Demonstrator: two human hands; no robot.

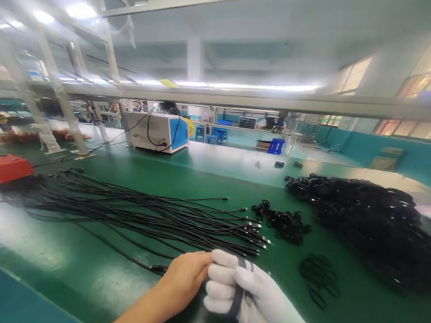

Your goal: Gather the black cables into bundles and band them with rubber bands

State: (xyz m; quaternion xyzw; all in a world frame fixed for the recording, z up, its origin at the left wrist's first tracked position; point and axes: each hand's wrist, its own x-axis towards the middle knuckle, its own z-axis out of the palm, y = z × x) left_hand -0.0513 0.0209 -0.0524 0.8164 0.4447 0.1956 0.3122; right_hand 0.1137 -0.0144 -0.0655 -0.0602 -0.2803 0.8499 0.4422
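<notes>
My left hand is bare, its fingers pressed together beside the fingertips of my right hand; part of a black cable shows by its knuckles, and what its fingertips hold is hidden. A white glove covers my right hand, which is curled round dark bands across its fingers. Beyond both hands, a long bundle of black cables lies on the green table, connector ends pointing right. Right of the bundle are a small heap of black coils and loose black loops.
A large pile of coiled black cables covers the right side. A white and blue machine stands at the back, and a red box sits at the far left. A metal rail crosses above the table.
</notes>
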